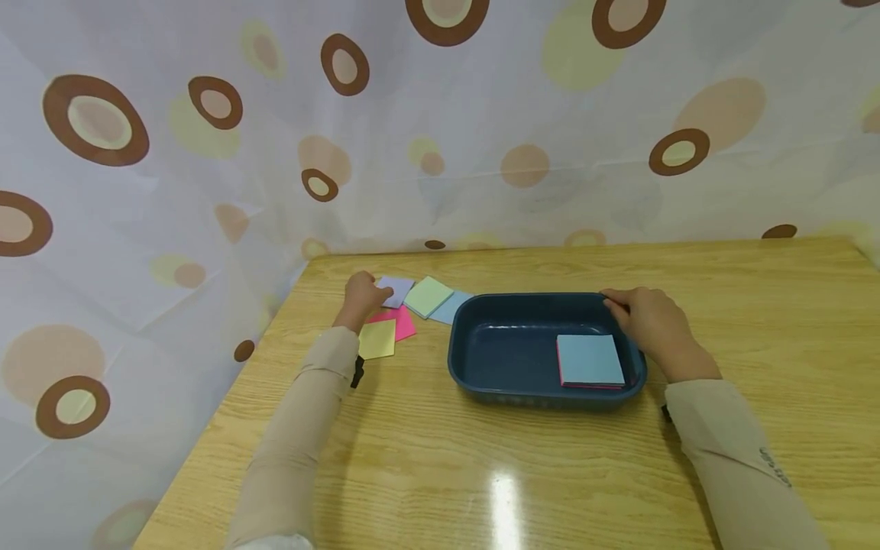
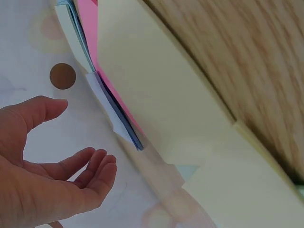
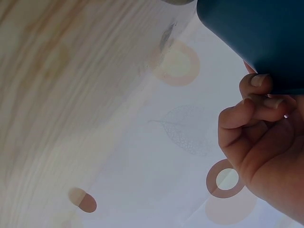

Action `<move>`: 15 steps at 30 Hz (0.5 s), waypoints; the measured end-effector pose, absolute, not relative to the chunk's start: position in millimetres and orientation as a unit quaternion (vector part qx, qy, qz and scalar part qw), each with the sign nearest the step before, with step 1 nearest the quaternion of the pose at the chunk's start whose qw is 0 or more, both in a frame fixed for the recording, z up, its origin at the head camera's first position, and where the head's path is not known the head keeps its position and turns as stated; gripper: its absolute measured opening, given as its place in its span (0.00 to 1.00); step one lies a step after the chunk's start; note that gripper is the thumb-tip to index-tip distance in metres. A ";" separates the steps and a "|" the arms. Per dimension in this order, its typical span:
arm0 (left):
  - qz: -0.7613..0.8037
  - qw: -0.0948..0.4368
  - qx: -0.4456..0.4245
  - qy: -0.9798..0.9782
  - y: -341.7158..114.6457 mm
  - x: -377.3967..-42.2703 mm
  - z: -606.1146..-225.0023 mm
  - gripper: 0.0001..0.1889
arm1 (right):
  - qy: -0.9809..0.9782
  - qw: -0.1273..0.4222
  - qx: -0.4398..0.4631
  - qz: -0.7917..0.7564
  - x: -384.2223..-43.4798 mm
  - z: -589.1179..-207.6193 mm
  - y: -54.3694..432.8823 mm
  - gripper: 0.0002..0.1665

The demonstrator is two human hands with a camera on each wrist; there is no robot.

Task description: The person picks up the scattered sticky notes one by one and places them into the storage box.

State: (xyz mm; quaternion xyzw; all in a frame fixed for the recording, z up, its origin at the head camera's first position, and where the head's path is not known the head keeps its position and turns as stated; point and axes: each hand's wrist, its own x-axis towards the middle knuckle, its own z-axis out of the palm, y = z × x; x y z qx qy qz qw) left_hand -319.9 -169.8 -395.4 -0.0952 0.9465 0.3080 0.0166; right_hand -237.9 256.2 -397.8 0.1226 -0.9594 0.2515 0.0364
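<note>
**Right grip [image 1: 653, 325] pinches blue bin [image 1: 509, 355] at its upper right corner; left grip [image 1: 360, 299] spread**

The bin sits on the counter [image 1: 412, 451], right of centre in the head view, a note stack [image 1: 590, 359] inside its right end. The left grip, left of centre, is at the lilac pad [image 1: 399, 290], contact unclear, near a green pad [image 1: 428, 296], pink pad [image 1: 406, 324] and yellow pad [image 1: 377, 339].

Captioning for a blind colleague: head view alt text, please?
A person's right grip holds a dark blue basin by its rim, stacked sticky notes inside; the left grip is at lilac notes, near other notes, on a wooden table.
</note>
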 end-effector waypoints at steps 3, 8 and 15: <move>0.269 0.024 -0.103 0.957 -167.1 -325.7 -399.3 0.27 | -0.960 0.037 0.120 0.250 -237.7 -397.4 255.9 0.22; 0.233 0.042 -0.099 0.967 -162.9 -329.7 -404.9 0.30 | -0.960 0.037 0.119 0.251 -237.7 -397.6 255.8 0.22; 0.227 0.062 -0.103 0.966 -157.7 -332.6 -409.1 0.38 | -0.958 0.047 0.125 0.253 -237.1 -398.4 255.2 0.22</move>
